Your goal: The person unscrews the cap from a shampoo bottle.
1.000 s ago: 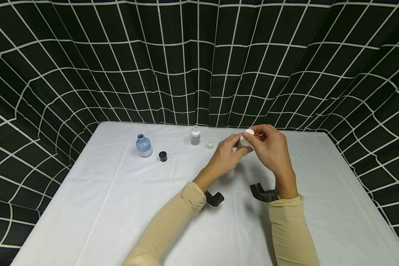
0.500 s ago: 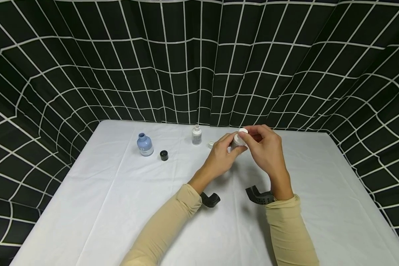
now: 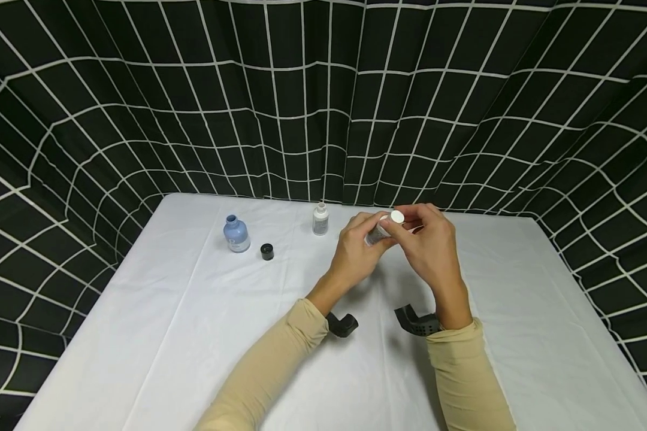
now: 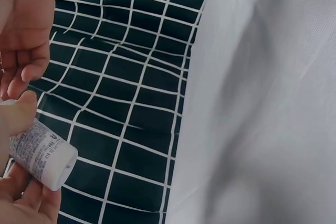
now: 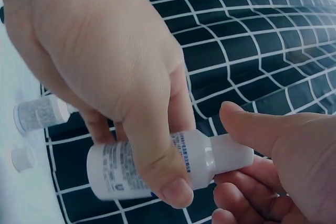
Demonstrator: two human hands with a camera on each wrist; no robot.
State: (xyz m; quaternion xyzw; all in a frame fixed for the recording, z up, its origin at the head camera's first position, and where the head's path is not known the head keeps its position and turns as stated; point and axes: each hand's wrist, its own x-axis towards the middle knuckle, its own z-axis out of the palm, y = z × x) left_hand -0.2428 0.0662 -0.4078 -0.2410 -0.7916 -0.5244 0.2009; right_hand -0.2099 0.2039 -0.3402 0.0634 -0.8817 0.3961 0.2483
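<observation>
A small white bottle with printed label [image 5: 113, 169] is held up above the table, tilted. My left hand [image 3: 354, 244] grips its body with thumb and fingers; in the left wrist view its base [image 4: 60, 169] pokes out past the fingers. On the bottle's neck sits a tapered white cap [image 5: 231, 153]. The fingers and thumb of my right hand [image 3: 433, 246] pinch that cap, close beside the left hand.
Behind my left hand stands another white bottle [image 3: 320, 219], uncapped. Its neighbour, a small white cap [image 5: 23, 159], is hidden in the head view. Further left are an uncapped blue bottle [image 3: 236, 234] and a black cap [image 3: 267, 251]. A gridded dark curtain [image 3: 280, 108] backs the white-covered table [image 3: 156, 335].
Both hands have shifted slightly left with the bottle. The bottle has turned so that more of its label faces the head camera. The loose white cap has become hidden behind the left hand.
</observation>
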